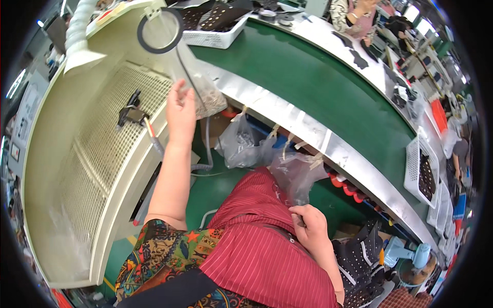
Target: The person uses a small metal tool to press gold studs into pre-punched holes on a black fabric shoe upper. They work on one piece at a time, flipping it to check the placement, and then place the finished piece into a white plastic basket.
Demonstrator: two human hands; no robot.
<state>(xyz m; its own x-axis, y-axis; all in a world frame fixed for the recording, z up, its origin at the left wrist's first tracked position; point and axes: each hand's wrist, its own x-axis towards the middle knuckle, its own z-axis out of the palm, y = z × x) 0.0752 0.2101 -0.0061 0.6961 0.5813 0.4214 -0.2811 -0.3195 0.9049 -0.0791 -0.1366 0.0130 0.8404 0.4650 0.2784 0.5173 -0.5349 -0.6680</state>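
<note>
My left hand (181, 110) is raised over the front edge of a cream booth (97, 226), its fingers loosely bent. Beside those fingers hangs a clear plastic bag (208, 100) with small pale bits at its bottom. A round dark-rimmed ring (160, 31) sits above the bag; whether my fingertips touch the bag is unclear. Low over my red striped apron (257, 205), my right hand (310, 228) is closed, with a small dark thing partly showing between thumb and fingers. A black gun-like tool (132, 114) lies on the booth's mesh (115, 131), left of my left hand.
A curved green table (308, 77) with a metal edge arcs from ahead to the right. Plastic bags (241, 143) hang beneath it. White baskets (421, 169) stand along it. A lamp (79, 54) overhangs the booth; a blue fan (408, 254) stands lower right. Another person (354, 20) sits across.
</note>
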